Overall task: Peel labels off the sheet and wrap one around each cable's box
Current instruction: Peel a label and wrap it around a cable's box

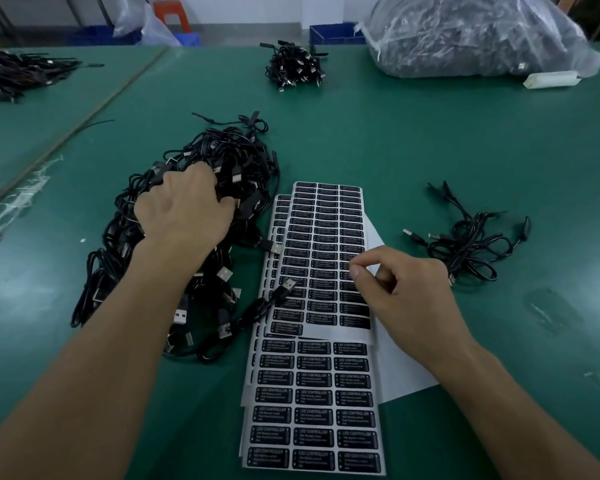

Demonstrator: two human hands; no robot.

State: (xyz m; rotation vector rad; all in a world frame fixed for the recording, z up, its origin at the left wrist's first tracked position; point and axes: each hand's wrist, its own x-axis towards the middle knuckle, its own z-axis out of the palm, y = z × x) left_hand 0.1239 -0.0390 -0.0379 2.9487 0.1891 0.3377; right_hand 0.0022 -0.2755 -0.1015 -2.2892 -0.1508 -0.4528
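Note:
Stacked sheets of black labels (317,306) printed "LED CONTROLLER" lie in front of me on the green table (430,150). To their left spreads a big pile of black USB cables (201,258). My left hand (184,209) reaches into that pile, fingers curled among the cables; exactly what they grip is hidden. My right hand (406,289) hovers at the right edge of the top sheet, thumb and forefinger pinched together at a label in the right column. A small bunch of cables (471,244) lies to the right of the sheets.
Another cable bundle (295,67) sits at the far centre. A large clear plastic bag of cables (475,36) fills the far right, with a white block (551,79) beside it. More cables (18,74) lie at far left. Blue bins (336,34) stand behind the table.

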